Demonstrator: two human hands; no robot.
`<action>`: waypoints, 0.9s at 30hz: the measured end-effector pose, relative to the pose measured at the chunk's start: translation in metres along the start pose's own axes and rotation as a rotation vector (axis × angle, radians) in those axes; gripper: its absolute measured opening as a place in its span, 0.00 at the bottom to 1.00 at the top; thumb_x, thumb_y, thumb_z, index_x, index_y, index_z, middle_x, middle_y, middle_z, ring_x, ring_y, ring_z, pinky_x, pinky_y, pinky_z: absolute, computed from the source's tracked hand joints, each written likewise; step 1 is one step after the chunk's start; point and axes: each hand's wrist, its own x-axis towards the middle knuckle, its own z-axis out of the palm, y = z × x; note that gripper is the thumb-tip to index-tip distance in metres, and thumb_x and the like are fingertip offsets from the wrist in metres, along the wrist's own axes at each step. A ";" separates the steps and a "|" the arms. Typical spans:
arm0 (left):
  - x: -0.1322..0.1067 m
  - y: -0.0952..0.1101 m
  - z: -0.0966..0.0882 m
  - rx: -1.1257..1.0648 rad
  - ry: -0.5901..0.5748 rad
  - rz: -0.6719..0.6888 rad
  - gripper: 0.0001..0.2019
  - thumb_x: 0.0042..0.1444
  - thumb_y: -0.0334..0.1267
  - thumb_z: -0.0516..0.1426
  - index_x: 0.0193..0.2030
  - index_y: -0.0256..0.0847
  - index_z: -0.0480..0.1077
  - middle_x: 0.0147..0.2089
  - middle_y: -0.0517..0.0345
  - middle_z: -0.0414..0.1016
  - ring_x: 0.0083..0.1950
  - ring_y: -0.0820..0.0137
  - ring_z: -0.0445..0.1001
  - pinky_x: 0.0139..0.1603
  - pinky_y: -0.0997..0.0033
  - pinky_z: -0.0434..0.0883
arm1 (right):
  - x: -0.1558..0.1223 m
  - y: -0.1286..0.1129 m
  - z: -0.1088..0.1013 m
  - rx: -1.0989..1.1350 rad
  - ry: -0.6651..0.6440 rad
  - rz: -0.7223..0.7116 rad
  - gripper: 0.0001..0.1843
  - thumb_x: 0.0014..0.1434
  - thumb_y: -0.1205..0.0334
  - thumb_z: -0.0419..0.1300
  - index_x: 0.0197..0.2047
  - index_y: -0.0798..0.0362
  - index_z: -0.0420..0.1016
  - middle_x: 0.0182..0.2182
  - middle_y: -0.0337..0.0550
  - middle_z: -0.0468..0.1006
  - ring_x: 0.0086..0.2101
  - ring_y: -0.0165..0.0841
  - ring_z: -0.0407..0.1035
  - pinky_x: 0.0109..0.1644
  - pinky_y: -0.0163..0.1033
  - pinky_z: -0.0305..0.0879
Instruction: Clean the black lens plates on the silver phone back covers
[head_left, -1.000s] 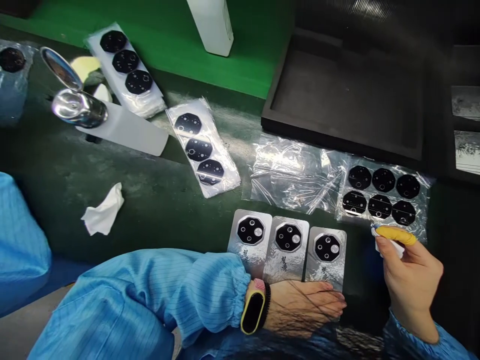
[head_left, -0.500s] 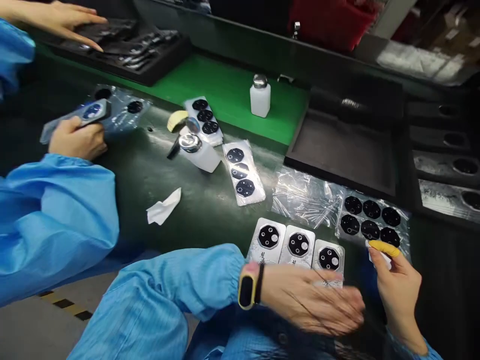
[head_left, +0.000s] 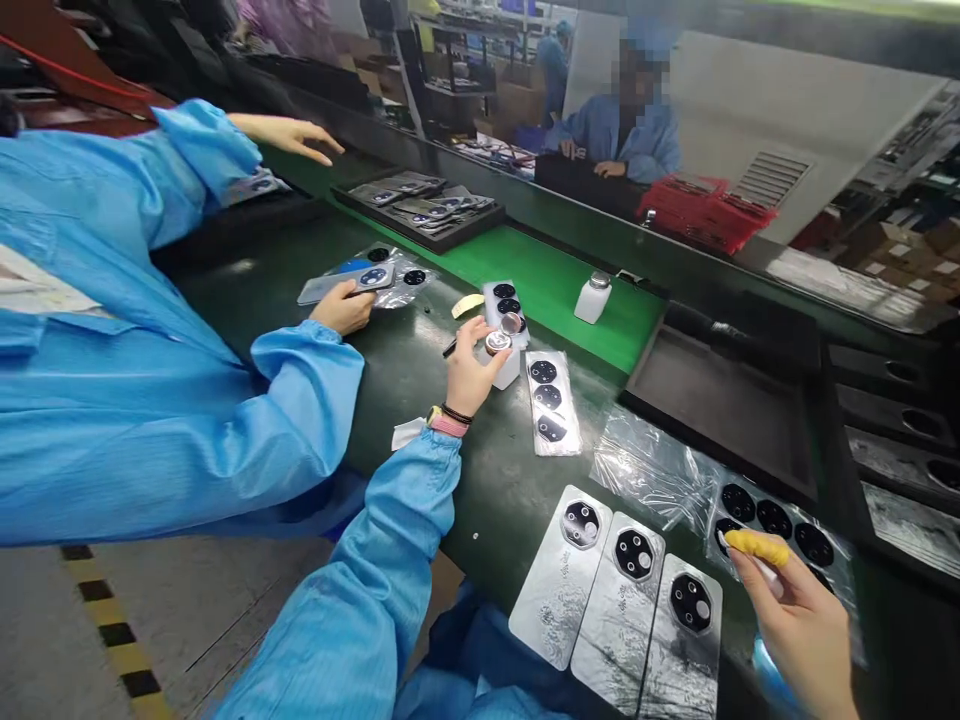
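My left hand [head_left: 466, 376] is stretched out to the left and closed around a white dispenser bottle [head_left: 505, 366] with a metal top. Near the table's front edge lie three silver phone back covers [head_left: 619, 598] side by side, each with a black camera ring. To their right, my right hand [head_left: 796, 622] pinches a small white wipe [head_left: 763, 567] under a yellow finger cot. It hovers over a clear bag of black lens pieces [head_left: 780, 520].
A strip of three black lens pieces [head_left: 553, 410] lies right of the bottle, and a crumpled wipe [head_left: 407, 432] sits by my wrist. A co-worker in blue at the left holds a phone cover [head_left: 346, 283]. A black tray [head_left: 720, 400] and a second bottle [head_left: 592, 297] stand behind.
My left hand left the three covers and reached far left to grip the dispenser bottle. The view lifted, showing the co-worker and the room. My right hand kept the wipe over the bag.
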 end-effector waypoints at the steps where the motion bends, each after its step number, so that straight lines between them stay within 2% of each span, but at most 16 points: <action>1: -0.001 0.000 0.002 -0.002 -0.001 -0.006 0.23 0.47 0.35 0.63 0.50 0.42 0.62 0.47 0.51 0.78 0.52 0.60 0.76 0.56 0.59 0.72 | 0.004 -0.003 0.003 0.010 -0.021 -0.039 0.08 0.49 0.51 0.63 0.24 0.43 0.79 0.22 0.40 0.79 0.22 0.42 0.75 0.23 0.42 0.74; 5: -0.001 0.001 0.004 -0.010 0.008 -0.008 0.20 0.46 0.34 0.63 0.46 0.42 0.64 0.45 0.54 0.79 0.50 0.61 0.78 0.53 0.60 0.74 | 0.025 -0.019 0.020 0.085 -0.123 -0.255 0.06 0.53 0.59 0.62 0.26 0.45 0.78 0.22 0.39 0.78 0.21 0.38 0.73 0.22 0.39 0.72; 9: -0.002 0.000 0.005 -0.021 0.013 -0.001 0.20 0.47 0.34 0.64 0.46 0.43 0.64 0.48 0.52 0.78 0.52 0.61 0.76 0.55 0.61 0.73 | 0.050 -0.036 0.047 0.142 -0.199 -0.522 0.07 0.55 0.67 0.61 0.28 0.47 0.77 0.23 0.38 0.79 0.23 0.34 0.74 0.24 0.36 0.70; 11: -0.002 0.000 0.007 -0.027 0.010 0.001 0.20 0.47 0.33 0.64 0.47 0.42 0.64 0.49 0.52 0.77 0.53 0.61 0.76 0.56 0.61 0.72 | 0.063 -0.042 0.062 0.143 -0.243 -0.597 0.07 0.57 0.68 0.60 0.29 0.48 0.76 0.24 0.38 0.80 0.24 0.33 0.74 0.25 0.35 0.70; 16: -0.004 -0.001 0.012 -0.035 -0.003 0.005 0.23 0.47 0.33 0.64 0.50 0.42 0.62 0.47 0.52 0.78 0.52 0.61 0.76 0.56 0.60 0.71 | 0.098 -0.054 0.103 0.087 -0.320 -0.658 0.07 0.60 0.63 0.58 0.31 0.50 0.75 0.28 0.40 0.81 0.30 0.33 0.74 0.32 0.37 0.71; 23: -0.006 -0.004 0.014 -0.037 -0.008 0.050 0.25 0.49 0.35 0.64 0.53 0.41 0.60 0.50 0.49 0.77 0.55 0.61 0.75 0.58 0.61 0.70 | 0.156 -0.087 0.173 -0.035 -0.440 -0.666 0.06 0.57 0.68 0.60 0.30 0.49 0.74 0.30 0.41 0.78 0.35 0.35 0.70 0.39 0.40 0.66; 27: -0.007 -0.008 0.015 -0.035 -0.003 0.078 0.24 0.50 0.38 0.64 0.52 0.41 0.61 0.51 0.48 0.76 0.56 0.60 0.74 0.58 0.61 0.70 | 0.171 -0.104 0.202 -0.106 -0.498 -0.670 0.08 0.57 0.71 0.59 0.28 0.51 0.73 0.29 0.42 0.75 0.35 0.37 0.66 0.40 0.40 0.63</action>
